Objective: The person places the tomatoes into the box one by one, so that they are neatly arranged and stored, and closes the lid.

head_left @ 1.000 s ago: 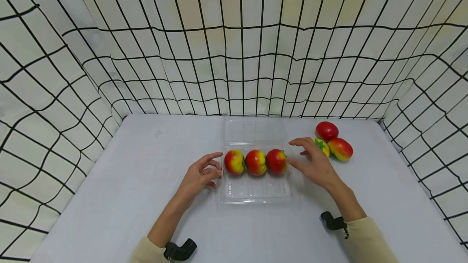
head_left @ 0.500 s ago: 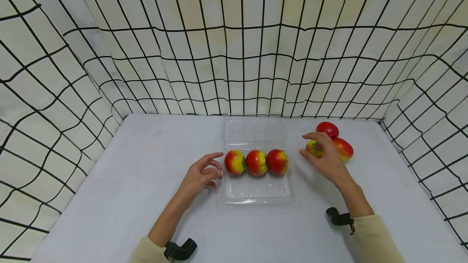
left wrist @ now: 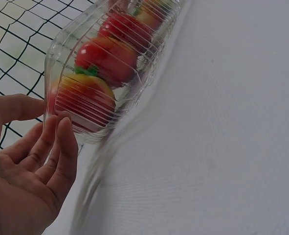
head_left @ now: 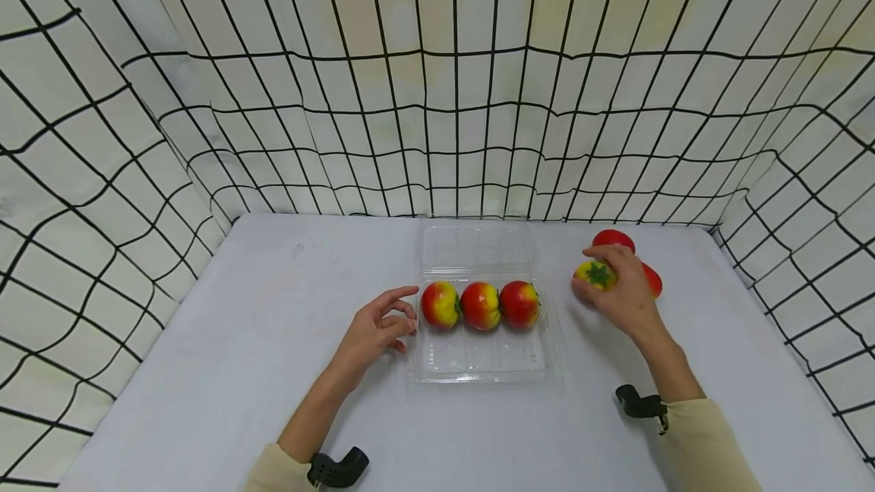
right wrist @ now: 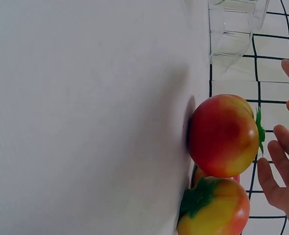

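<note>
A clear plastic clamshell box (head_left: 478,367) lies with its lid (head_left: 475,245) folded back. A row of three red-and-yellow tomatoes (head_left: 481,306) with green leafy tops sits in its far half. My left hand (head_left: 369,336) rests at the box's left side; in the left wrist view its fingertips are right at the clear wall (left wrist: 56,73). My right hand (head_left: 625,298) reaches over another tomato (head_left: 593,273), thumb and fingers spread about it. In the right wrist view that tomato (right wrist: 225,134) sits on the table, the right fingers (right wrist: 281,161) just off its leafy top.
Two more tomatoes lie by the right hand: a red one (head_left: 614,238) behind it and one (head_left: 653,279) partly hidden by it. Black netting (head_left: 472,108) over white walls borders the white table (head_left: 287,310) at the back and sides.
My right hand has moved right, from beside the box's right-hand tomato to the loose tomato, which now shows its green top between the fingers. The left hand stays at the box.
</note>
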A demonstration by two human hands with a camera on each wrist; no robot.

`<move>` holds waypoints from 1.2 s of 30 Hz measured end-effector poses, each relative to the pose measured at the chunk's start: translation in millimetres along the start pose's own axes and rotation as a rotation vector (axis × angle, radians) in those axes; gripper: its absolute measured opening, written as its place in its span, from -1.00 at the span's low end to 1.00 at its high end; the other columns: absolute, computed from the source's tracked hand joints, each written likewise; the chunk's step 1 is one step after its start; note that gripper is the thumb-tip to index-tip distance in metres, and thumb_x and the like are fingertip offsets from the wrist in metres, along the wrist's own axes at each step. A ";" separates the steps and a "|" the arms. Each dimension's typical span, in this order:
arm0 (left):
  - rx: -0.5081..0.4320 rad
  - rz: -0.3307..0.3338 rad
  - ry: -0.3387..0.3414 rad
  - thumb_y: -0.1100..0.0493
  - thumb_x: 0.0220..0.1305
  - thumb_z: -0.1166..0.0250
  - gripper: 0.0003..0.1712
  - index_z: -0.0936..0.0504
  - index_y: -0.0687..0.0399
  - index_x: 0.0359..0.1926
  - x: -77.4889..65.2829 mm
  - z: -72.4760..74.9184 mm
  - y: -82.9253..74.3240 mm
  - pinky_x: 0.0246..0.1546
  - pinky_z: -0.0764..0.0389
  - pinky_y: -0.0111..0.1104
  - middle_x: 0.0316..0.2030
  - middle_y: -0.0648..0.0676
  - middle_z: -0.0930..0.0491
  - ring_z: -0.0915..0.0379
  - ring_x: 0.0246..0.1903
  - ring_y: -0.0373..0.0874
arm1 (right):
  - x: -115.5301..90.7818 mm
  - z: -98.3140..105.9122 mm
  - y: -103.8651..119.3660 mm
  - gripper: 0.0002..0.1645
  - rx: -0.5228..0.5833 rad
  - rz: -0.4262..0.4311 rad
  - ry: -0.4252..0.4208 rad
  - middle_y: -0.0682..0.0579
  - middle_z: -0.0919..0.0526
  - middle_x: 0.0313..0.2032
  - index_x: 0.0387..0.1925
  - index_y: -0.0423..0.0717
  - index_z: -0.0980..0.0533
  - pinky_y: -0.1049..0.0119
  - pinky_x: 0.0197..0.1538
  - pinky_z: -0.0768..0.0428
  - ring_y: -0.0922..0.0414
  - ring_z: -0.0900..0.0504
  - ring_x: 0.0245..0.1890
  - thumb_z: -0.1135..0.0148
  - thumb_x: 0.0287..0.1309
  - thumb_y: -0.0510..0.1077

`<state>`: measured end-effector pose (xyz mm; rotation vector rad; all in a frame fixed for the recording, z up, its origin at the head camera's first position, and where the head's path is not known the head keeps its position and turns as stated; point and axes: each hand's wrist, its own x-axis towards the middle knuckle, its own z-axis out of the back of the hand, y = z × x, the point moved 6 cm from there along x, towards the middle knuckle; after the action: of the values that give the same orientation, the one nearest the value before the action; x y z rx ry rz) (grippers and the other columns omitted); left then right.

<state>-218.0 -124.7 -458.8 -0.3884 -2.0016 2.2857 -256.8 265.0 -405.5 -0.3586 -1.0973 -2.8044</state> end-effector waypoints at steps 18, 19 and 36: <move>0.004 0.007 -0.006 0.25 0.40 -0.30 -0.39 -0.45 0.00 0.44 0.3 0.7 2.2 -0.30 -0.74 -0.38 -0.06 0.16 -0.54 -0.63 -0.20 -0.02 | 2.4 -4.4 -13.8 -0.18 -0.043 -0.073 0.030 -0.32 -0.39 0.35 0.39 -0.14 -0.43 -0.41 0.33 -0.47 -0.31 -0.29 0.36 -0.54 0.12 -0.14; 0.005 0.008 -0.006 0.25 0.40 -0.30 -0.39 -0.45 -0.01 0.44 0.6 0.7 2.5 -0.29 -0.74 -0.39 -0.06 0.16 -0.54 -0.63 -0.20 -0.02 | 2.3 -4.6 -13.5 -0.18 -0.047 -0.078 0.035 -0.32 -0.38 0.35 0.40 -0.14 -0.43 -0.41 0.33 -0.47 -0.31 -0.29 0.36 -0.54 0.12 -0.14; 0.019 0.005 -0.004 0.25 0.41 -0.29 -0.40 -0.46 -0.03 0.43 -0.7 1.0 0.8 -0.28 -0.73 -0.40 -0.05 0.16 -0.53 -0.63 -0.19 0.00 | 2.3 -6.9 -16.0 -0.10 -0.180 -0.106 0.116 -0.38 -0.33 0.39 0.43 -0.17 -0.39 -0.39 0.26 -0.56 -0.35 -0.29 0.36 -0.54 0.06 -0.19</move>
<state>-217.6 -126.0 -459.4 -0.3878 -1.9819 2.3082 -263.2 271.9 -420.2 -0.1543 -0.8680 -2.9828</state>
